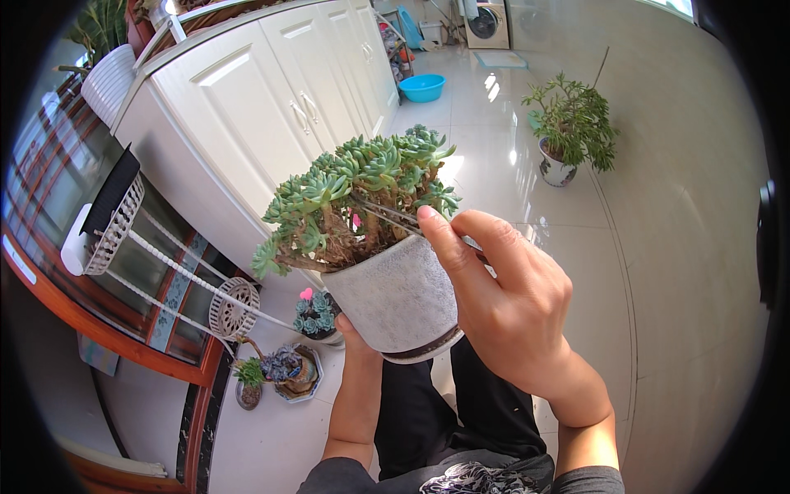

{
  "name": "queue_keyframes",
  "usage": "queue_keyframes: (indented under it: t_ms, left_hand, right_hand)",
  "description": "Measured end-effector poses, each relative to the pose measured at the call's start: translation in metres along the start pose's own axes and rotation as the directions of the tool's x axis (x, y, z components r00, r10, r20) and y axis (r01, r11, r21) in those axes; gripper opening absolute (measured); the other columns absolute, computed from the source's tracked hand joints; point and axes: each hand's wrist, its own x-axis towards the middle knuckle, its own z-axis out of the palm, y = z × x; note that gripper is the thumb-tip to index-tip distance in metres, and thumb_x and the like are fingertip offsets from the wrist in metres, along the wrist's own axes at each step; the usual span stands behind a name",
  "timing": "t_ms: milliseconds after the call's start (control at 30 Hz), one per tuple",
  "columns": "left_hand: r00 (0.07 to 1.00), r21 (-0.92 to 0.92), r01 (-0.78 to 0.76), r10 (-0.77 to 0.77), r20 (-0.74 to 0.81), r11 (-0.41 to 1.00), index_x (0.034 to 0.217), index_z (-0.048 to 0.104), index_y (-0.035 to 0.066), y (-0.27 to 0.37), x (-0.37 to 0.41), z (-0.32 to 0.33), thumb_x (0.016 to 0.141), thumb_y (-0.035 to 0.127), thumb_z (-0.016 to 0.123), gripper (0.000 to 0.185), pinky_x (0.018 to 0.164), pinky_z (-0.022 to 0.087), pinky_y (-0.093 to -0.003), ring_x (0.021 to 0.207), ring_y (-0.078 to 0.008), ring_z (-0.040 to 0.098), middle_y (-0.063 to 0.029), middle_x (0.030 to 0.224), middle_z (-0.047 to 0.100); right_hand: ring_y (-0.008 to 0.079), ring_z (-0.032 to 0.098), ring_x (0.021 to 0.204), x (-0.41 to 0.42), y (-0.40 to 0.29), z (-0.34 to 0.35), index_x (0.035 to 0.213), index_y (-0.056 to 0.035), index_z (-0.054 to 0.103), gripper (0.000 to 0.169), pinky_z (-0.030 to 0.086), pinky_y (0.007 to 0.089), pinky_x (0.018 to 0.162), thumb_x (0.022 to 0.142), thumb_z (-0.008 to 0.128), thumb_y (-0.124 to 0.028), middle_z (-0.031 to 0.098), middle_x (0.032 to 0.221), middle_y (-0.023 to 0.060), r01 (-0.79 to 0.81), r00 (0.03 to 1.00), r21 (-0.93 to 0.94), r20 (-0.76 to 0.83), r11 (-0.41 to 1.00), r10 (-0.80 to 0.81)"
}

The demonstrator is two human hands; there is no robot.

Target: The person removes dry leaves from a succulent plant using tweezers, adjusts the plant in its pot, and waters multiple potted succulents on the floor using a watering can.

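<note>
A grey-white plant pot (395,299) with a dark band near its base is held up in front of me, slightly tilted. Green succulents (376,160) with brown woody stems fill it and lean over its left rim. My left hand (356,338) supports the pot from its lower left side; most of its fingers are hidden behind the pot. Metal tweezers (395,216) are pinched between the thumb and fingers of my right hand (509,290), over the pot's right rim. The tweezers' tips reach in among the stems below the leaves; whether they grip anything cannot be told.
White cabinets (247,105) stand behind the pot at the left. A white plant stand (234,309) and several small potted succulents (316,318) are on the lower left. Farther off are a blue basin (423,87) and, by the right wall, a potted shrub (571,129).
</note>
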Motion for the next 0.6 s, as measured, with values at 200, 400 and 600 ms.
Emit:
queue_keyframes:
  t_ms: [200, 400, 600]
  left_hand:
    - [1.0, -0.015, 0.007, -0.008, -0.026, 1.0, 0.145, 0.036, 0.009, 0.0026, -0.0006, 0.0053, 0.073, 0.08, 0.058, 0.104, 0.101, 0.049, -0.0437, 0.124, -0.0279, 0.053, -0.0115, 0.142, 0.048]
    - [0.997, -0.013, 0.0, -0.001, -0.082, 1.0, 0.145, 0.036, 0.009, 0.0016, -0.0028, 0.0023, 0.072, 0.08, 0.058, 0.104, 0.101, 0.049, -0.0436, 0.123, -0.0277, 0.054, -0.0114, 0.141, 0.049]
    - [0.995, 0.009, 0.002, -0.001, -0.103, 1.0, 0.145, 0.036, 0.009, 0.0017, -0.0026, 0.0035, 0.072, 0.081, 0.058, 0.105, 0.101, 0.049, -0.0438, 0.123, -0.0276, 0.054, -0.0112, 0.141, 0.049]
  right_hand:
    - [0.015, 0.06, 0.063, 0.0002, 0.0, -0.0025, 0.11, -0.008, 0.073, 0.046, 0.047, 0.0271, 0.053, 0.066, 0.069, 0.006, 0.06, 0.089, 0.0041, -0.003, 1.0, 0.003, 0.024, 1.0, 0.003]
    - [0.0149, 0.06, 0.063, 0.002, -0.0012, -0.0009, 0.109, -0.0073, 0.073, 0.045, 0.046, 0.0269, 0.053, 0.066, 0.07, 0.006, 0.059, 0.089, 0.0041, 0.012, 1.0, 0.033, 0.008, 0.999, -0.013]
    - [0.0151, 0.059, 0.063, 0.006, -0.0042, 0.0014, 0.109, -0.0075, 0.072, 0.045, 0.046, 0.0272, 0.053, 0.066, 0.07, 0.005, 0.059, 0.089, 0.004, 0.037, 0.999, 0.032, 0.013, 0.999, -0.038]
